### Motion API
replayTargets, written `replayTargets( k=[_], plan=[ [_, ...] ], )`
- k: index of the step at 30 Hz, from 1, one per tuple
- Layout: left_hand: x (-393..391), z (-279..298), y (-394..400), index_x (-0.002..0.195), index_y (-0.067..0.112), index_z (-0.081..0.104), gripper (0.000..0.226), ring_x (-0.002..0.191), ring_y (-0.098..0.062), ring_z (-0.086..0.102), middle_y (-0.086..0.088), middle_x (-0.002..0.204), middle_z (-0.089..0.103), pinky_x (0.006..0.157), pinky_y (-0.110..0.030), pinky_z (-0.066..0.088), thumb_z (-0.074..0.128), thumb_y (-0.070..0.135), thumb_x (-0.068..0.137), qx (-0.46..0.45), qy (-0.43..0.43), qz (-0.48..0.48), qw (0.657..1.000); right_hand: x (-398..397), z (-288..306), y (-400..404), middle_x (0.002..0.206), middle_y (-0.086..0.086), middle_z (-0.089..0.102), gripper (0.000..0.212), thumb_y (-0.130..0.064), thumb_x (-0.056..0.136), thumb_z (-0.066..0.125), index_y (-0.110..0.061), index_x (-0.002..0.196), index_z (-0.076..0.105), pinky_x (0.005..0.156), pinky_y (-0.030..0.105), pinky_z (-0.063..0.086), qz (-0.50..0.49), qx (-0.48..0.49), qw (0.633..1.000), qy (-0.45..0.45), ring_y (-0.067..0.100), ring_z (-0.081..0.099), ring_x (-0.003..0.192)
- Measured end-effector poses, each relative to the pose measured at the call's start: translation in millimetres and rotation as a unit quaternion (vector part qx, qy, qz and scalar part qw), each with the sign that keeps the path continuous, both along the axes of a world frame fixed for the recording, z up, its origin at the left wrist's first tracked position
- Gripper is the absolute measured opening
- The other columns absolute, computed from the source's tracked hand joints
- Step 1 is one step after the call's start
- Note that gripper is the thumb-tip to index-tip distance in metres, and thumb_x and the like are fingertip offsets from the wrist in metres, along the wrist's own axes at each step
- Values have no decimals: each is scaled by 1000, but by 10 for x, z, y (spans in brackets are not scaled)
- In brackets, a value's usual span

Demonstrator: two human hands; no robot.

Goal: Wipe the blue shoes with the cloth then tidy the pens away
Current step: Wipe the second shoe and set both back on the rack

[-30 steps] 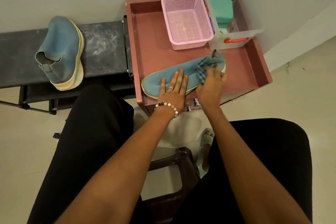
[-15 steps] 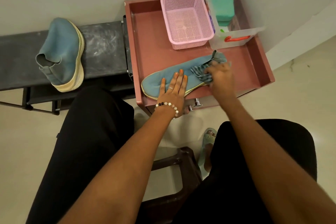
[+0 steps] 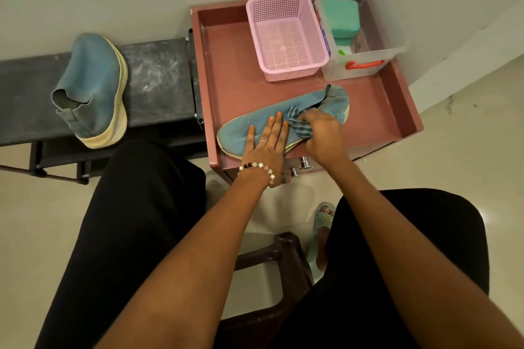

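1. Since half a second back, the right hand [image 3: 321, 133] has slid the cloth [image 3: 297, 125] from out by the heel end in toward the middle of the shoe, so it's now almost bumping the left hand's fingertips. Left hand [image 3: 268, 144] hasn't budged.
2. Nearest bit: left hand lies flat, fingers straight and spread, pressing down on the toe half of the blue shoe [image 3: 283, 122]. Right hand is bunched around the striped cloth, rubbing it on the upper just beside the collar.
3. The bit that matters: the shoe lies on its side along the front edge of the reddish tabletop [image 3: 374, 110], long axis running left-right, toe to the left, heel up to the right. So I'd guess strokes go along that line, and the right hand is the one placed for the heel.
4. Further back sit a pink basket [image 3: 286, 37] and a clear box [image 3: 365, 65]. Can't make out any pens for sure.
5. Way off left, the second blue shoe [image 3: 93, 91] sits on a dark bench [image 3: 158, 76], nearer the left hand, probably next.
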State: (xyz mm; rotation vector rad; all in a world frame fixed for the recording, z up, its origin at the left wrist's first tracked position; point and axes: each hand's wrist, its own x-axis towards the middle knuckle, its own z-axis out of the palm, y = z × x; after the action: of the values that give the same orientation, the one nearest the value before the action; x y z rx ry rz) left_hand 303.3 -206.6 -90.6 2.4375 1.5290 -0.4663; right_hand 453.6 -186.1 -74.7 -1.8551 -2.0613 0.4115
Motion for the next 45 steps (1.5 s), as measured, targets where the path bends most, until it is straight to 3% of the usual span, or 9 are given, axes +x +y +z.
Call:
replayTargets(
  k=[4, 8, 12, 16, 19, 28, 36, 42, 45],
  plan=[
    [-14, -16, -2, 147, 8, -24, 124, 143, -25, -24, -10, 153, -32, 113, -56, -7, 59, 66, 76, 2, -1, -6, 1000, 608, 135, 86, 104, 11, 69, 36, 8, 63, 65, -6, 96, 67, 74, 37, 50, 103, 24, 994, -20, 32, 66, 91],
    [-8, -28, 2, 146, 7, -25, 125, 143, -25, -25, -10, 152, -34, 113, -56, -8, 59, 67, 76, 6, 5, -1, 1000, 247, -39, 62, 95, 15, 68, 28, 6, 65, 65, -7, 89, 66, 76, 43, 46, -38, 53, 989, -132, 36, 64, 84],
    [1, -43, 9, 145, 7, -26, 125, 143, -25, -26, -10, 152, -35, 112, -56, -10, 59, 66, 76, 8, 16, 1, 1000, -106, 79, -19, 97, 12, 69, 34, 7, 72, 54, -9, 98, 67, 81, 42, 51, -95, -22, 994, 55, 33, 63, 89],
    [0, -101, 3, 146, 8, -25, 120, 143, -24, -25, -10, 152, -34, 111, -55, -10, 65, 49, 79, 23, 18, 5, 1000, 361, 543, 9, 72, 1, 64, 41, 19, 73, 47, -17, 81, 66, 53, 19, 47, -141, -173, 927, 302, 8, 62, 63],
    [-2, -101, 9, 146, 8, -26, 123, 143, -24, -25, -9, 152, -35, 111, -55, -10, 66, 52, 77, 18, 19, 3, 1000, 553, 603, 35, 72, 4, 63, 33, 11, 68, 47, -18, 74, 62, 60, 35, 55, -310, -48, 877, 364, 17, 61, 68],
    [8, -143, 29, 145, 8, -26, 121, 143, -25, -24, -10, 152, -34, 111, -56, -11, 66, 49, 78, 27, 28, 2, 999, -251, -49, 32, 136, 29, 40, 38, -6, 90, 36, 1, 122, 55, 87, 49, 45, -313, -22, 941, -130, 45, 42, 120],
    [-12, -143, 22, 148, 9, -22, 123, 144, -24, -23, -9, 153, -32, 112, -56, -9, 65, 56, 75, 25, 4, 0, 1000, 509, 94, 40, 117, 21, 54, 24, -11, 82, 57, -9, 103, 69, 71, 43, 50, 37, 6, 970, -239, 41, 51, 100],
    [-11, -175, 23, 146, 9, -24, 125, 144, -24, -23, -9, 153, -33, 111, -55, -10, 67, 54, 74, 35, 16, 7, 999, -52, -6, 4, 115, 21, 59, 22, -3, 82, 56, 3, 99, 68, 76, 43, 43, -175, 24, 975, -134, 42, 52, 102],
    [2, -168, 31, 145, 9, -27, 123, 143, -25, -25, -10, 152, -34, 111, -55, -11, 66, 52, 76, 28, 23, 4, 999, -29, -63, 33, 112, 20, 62, 30, 2, 76, 60, -4, 103, 71, 80, 41, 44, -56, -6, 995, -79, 43, 52, 99]
  ],
)
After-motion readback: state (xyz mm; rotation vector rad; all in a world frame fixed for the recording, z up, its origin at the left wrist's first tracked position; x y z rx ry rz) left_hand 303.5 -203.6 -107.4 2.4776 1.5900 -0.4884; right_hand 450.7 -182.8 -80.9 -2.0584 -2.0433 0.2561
